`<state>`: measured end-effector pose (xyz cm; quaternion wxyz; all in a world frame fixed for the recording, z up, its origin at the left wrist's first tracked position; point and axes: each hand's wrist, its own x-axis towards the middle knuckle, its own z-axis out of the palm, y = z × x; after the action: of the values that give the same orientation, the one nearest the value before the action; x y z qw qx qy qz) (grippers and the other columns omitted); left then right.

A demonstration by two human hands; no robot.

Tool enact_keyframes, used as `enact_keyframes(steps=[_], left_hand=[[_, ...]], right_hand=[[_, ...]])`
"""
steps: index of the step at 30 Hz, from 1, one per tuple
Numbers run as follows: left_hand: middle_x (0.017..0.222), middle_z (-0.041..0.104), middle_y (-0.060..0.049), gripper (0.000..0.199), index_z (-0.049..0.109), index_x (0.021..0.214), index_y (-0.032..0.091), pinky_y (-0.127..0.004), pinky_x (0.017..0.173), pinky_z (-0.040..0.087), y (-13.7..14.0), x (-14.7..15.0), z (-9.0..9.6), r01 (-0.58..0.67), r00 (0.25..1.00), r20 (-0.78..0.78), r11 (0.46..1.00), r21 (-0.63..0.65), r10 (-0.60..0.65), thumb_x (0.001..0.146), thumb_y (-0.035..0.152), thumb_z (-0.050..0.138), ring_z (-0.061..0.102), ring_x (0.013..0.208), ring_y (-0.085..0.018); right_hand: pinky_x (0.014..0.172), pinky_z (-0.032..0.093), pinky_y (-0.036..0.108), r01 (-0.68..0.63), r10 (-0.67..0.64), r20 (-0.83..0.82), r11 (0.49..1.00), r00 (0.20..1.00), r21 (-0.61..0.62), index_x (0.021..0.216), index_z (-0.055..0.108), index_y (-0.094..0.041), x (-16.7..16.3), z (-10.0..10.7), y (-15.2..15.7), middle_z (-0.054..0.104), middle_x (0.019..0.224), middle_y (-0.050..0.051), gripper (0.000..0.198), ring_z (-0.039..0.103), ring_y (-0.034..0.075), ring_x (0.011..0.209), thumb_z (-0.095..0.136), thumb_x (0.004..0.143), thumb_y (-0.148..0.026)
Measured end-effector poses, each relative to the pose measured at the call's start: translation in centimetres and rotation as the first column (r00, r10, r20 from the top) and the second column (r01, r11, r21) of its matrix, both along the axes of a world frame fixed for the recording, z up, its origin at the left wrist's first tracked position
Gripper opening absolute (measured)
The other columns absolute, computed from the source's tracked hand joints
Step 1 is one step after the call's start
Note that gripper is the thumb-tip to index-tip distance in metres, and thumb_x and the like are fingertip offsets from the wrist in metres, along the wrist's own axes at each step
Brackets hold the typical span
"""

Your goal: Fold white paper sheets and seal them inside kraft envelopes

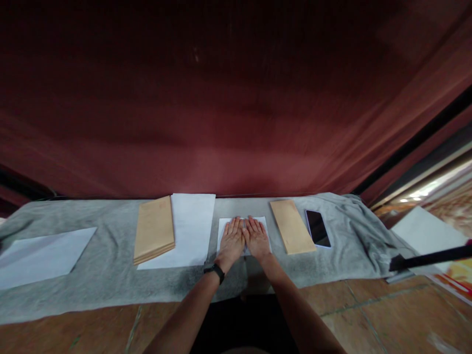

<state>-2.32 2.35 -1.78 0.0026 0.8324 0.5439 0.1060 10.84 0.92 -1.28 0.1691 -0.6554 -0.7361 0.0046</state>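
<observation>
A small white rectangular paper (221, 225) lies on the worktop (114, 255) covered in grey cloth, beneath the left hand (232, 240) and right hand (257, 240). Both hands lie flat, fingers extended, pressing without gripping. The paper seems already folded, being smaller than the large white sheet (195, 231) to its left, which lies flat and looks unfolded. The stack of tan paper envelopes (154, 228) overlaps that sheet; a single tan envelope (292, 227) lies apart, right of the hands.
</observation>
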Motion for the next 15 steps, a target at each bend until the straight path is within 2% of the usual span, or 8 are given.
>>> enact_keyframes(steps=[10,15], left_hand=[[0.159,0.033,-0.018,0.060,0.038,0.150,0.002,-0.043,0.123,0.022,0.1,-1.4,0.1,-0.174,0.985,-0.003,0.984,0.028,0.175,0.100,0.034,0.030,0.027,0.150,-0.027],[0.159,0.031,-0.020,0.063,0.035,0.150,-0.001,-0.043,0.123,0.021,-0.4,-1.5,0.1,-0.238,0.971,0.003,0.971,0.010,0.238,0.099,0.035,0.032,0.027,0.150,-0.029]], right_hand=[[0.115,0.031,0.048,0.183,-0.188,0.026,0.973,0.982,0.138,0.148,0.042,-0.003,1.4,-1.4,-0.2,0.043,0.152,0.022,0.057,0.042,0.031,0.141,0.030,0.105,-0.039],[0.115,0.032,0.049,0.244,-0.248,0.010,0.959,0.969,0.147,0.148,0.042,0.000,1.5,-1.5,-0.7,0.042,0.152,0.024,0.060,0.042,0.032,0.141,0.027,0.105,-0.040]])
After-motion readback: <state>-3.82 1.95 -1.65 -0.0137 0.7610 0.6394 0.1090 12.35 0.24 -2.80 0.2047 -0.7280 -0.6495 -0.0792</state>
